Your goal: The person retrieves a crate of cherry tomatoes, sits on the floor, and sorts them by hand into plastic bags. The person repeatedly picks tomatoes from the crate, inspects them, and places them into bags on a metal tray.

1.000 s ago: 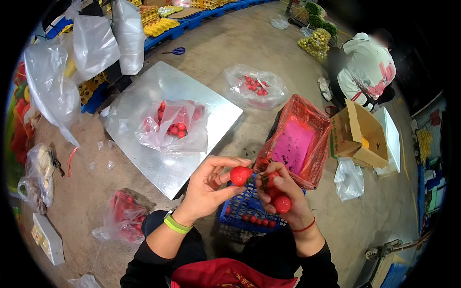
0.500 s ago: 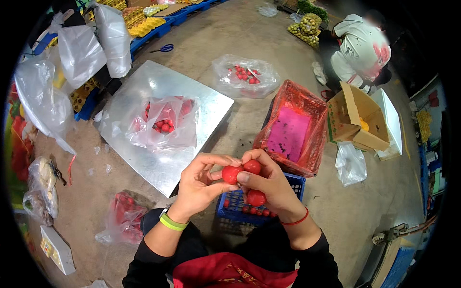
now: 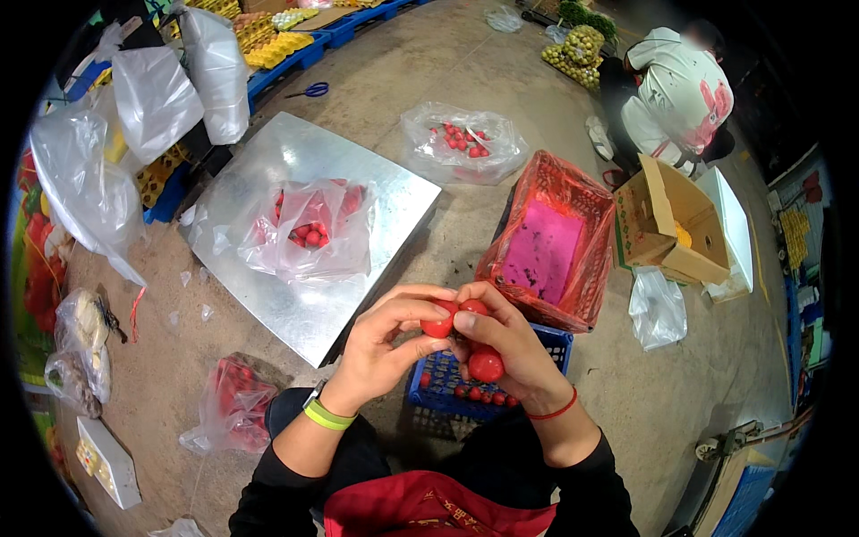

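Observation:
Before me, above the blue crate point(image 3: 420, 407), my two hands meet over several small, round, glossy red vegetables; whether they are radishes or tomatoes I cannot tell. Between its thumb and fingers my left hand point(image 3: 383, 345) pinches one red vegetable point(image 3: 436, 325). My right hand point(image 3: 512, 345) has its thumb against that one and keeps another red vegetable point(image 3: 473, 307) at its fingers. A lower red vegetable point(image 3: 486, 364) sits against its palm. More red ones lie inside the blue crate, partly hidden by my hands.
A metal platform point(image 3: 277, 152) bears a clear bag point(image 3: 344, 255) of red vegetables. Similar bags stand beyond it point(image 3: 420, 148) and by my left knee point(image 3: 242, 416). Right of centre are a lined red crate point(image 3: 586, 295) and a cardboard box point(image 3: 649, 206). A co-worker point(image 3: 676, 85) crouches far right.
The pinched red vegetable has turned slightly in my fingers, and both hands have shifted a little. Everything else has slid slightly right in the view; nothing was let go.

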`<move>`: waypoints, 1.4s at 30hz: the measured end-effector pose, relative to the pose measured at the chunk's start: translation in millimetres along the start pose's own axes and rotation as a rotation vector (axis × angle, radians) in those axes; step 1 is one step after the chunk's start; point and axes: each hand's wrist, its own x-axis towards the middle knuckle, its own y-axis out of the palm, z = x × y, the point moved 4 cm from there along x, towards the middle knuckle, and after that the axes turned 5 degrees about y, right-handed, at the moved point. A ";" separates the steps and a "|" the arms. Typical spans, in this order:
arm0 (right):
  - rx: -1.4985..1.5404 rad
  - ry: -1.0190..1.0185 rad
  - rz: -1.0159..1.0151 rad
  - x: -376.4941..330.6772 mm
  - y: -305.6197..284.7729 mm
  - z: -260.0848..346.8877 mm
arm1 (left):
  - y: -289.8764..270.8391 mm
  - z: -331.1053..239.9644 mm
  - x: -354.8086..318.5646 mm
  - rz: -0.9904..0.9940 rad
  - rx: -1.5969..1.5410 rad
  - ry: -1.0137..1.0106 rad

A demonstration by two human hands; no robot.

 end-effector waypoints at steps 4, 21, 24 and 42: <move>0.043 0.051 0.019 5.3 -9.1 -2.7 | 0.9 7.6 2.9 0.010 0.065 0.024; 0.181 0.087 -0.264 -44.0 -126.8 34.6 | -0.5 324.4 178.2 -0.682 -0.790 -0.742; 0.145 0.100 -0.249 -51.6 -141.7 46.1 | -13.5 323.1 266.9 -0.708 -0.742 -0.541; 0.032 0.026 -0.187 -22.2 -93.8 39.9 | 84.8 30.6 88.8 0.279 0.413 -0.060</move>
